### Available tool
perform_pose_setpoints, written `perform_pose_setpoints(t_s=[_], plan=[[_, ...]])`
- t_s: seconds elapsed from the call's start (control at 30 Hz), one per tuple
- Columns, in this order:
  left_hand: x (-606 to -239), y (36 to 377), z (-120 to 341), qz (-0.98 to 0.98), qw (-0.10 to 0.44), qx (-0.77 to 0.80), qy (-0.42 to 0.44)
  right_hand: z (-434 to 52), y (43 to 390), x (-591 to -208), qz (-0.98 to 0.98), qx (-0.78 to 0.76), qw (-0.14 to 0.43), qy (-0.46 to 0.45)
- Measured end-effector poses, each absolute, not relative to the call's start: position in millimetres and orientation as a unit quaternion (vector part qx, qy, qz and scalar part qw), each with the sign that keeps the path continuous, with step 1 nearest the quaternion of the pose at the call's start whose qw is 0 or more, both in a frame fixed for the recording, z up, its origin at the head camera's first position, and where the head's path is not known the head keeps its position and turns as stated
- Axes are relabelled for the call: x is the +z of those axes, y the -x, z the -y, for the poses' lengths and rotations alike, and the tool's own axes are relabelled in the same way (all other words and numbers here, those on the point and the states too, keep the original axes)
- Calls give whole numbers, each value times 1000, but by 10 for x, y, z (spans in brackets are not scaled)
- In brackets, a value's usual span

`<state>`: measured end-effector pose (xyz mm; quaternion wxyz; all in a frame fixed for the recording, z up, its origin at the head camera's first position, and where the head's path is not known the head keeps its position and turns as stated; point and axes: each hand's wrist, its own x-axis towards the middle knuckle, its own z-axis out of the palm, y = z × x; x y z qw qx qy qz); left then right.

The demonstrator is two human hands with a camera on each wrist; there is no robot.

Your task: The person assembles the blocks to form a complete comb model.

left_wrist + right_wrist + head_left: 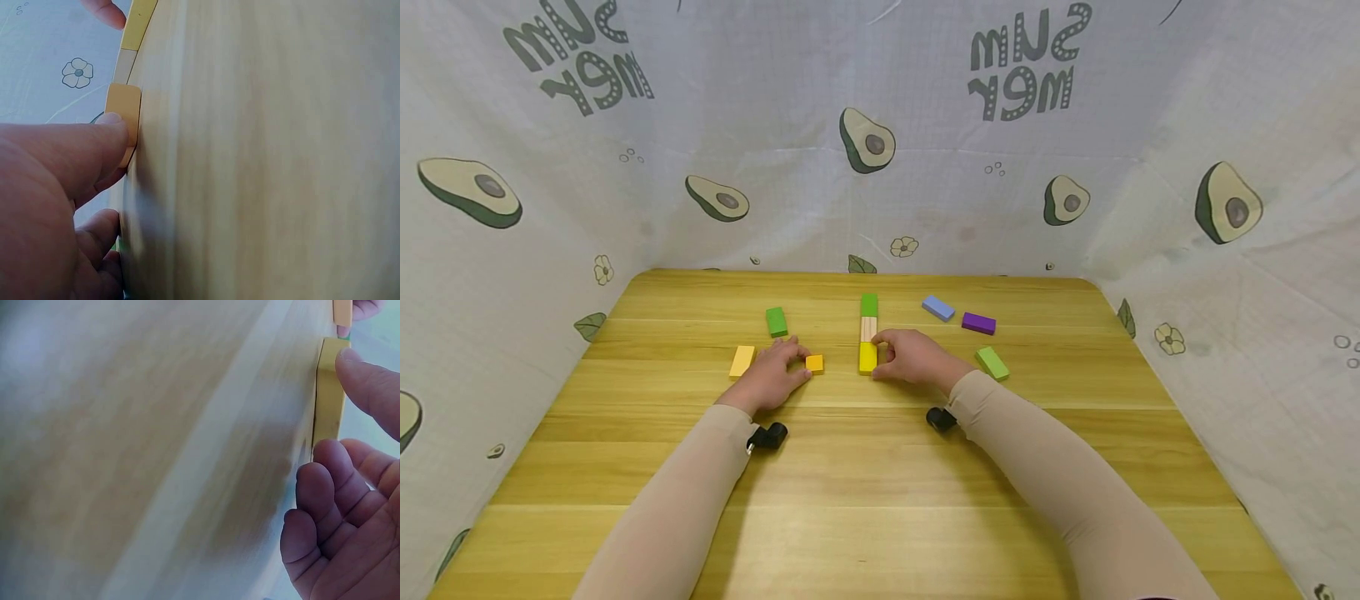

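Note:
On the table, a yellow block [868, 358], a pale wood block [868, 328] and a green block [869, 304] lie end to end in a straight line. My right hand [917, 357] pinches the yellow block lengthwise, thumb [369, 384] at the near end and fingers toward the far end. To the left of the line, my left hand [772, 375] grips a small orange block [815, 364] between thumb and fingers. The left wrist view shows the thumb on this orange block [124, 103], its other fingers curled by the tabletop.
Left of the line lie another green block [777, 322] and a light orange block [742, 362], the latter beside my left hand. On the right are a blue block [938, 307], a purple block [979, 323] and a light green block [992, 363]. Patterned cloth [797, 217] surrounds the wooden table [842, 500].

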<state>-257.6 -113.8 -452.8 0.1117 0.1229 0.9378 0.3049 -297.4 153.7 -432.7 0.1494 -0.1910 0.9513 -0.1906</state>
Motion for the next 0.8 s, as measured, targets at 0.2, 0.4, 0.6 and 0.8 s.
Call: perform_pose_setpoints(t_s=[0.2, 0.4, 0.6, 0.8], plan=[[-4526, 2576, 1140, -938, 115, 305, -121, -1537, 2974, -4313, -951, -193, 153, 187], [-4531, 2590, 1146, -937, 119, 306, -116, -1574, 2977, -4278, -950, -203, 151, 185], [-4534, 2596, 1155, -938, 120, 302, -116, -1639, 2988, -4187, -951, -199, 134, 193], [-4522, 2596, 1152, -937, 121, 306, -116, -1783, 3015, -4128, -955, -200, 122, 180]])
